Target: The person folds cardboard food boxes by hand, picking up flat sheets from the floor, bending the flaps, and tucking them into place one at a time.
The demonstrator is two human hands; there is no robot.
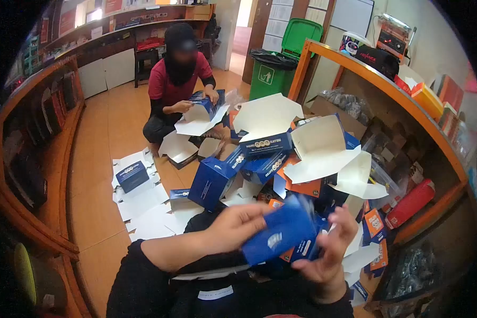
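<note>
Over the floor (98,159), pinching blue box (281,236) between left hand (236,225) and right hand (328,254); may crumple if squeezed harder.

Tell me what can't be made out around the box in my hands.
Head view only.
Box: print smeared by motion blur.
Left hand: fingertips blurred, grip unclear.
Right hand: fingers partly behind the box.
Pile: lower boxes covered by upper ones.
Shelf: cut off by dark lens rim.
</note>
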